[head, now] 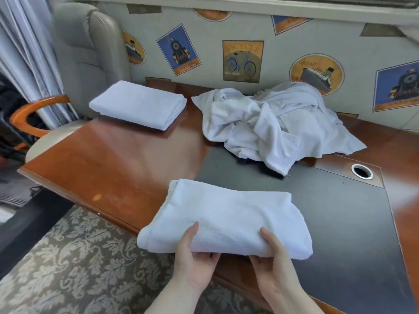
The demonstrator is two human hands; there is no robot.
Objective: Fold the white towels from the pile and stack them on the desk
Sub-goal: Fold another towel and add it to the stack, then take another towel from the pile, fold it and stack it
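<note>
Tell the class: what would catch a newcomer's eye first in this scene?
First, both hands, left hand and right hand, gripping a folded towel at the desk's near edge. Behind it lies a rumpled towel pile, with a finished folded stack at the far left.

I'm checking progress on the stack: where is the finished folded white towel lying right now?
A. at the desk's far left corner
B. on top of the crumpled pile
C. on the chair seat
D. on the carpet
A: the folded white towel lies flat on the brown wooden desk at its far left corner, apart from the crumpled white towel pile.
</note>
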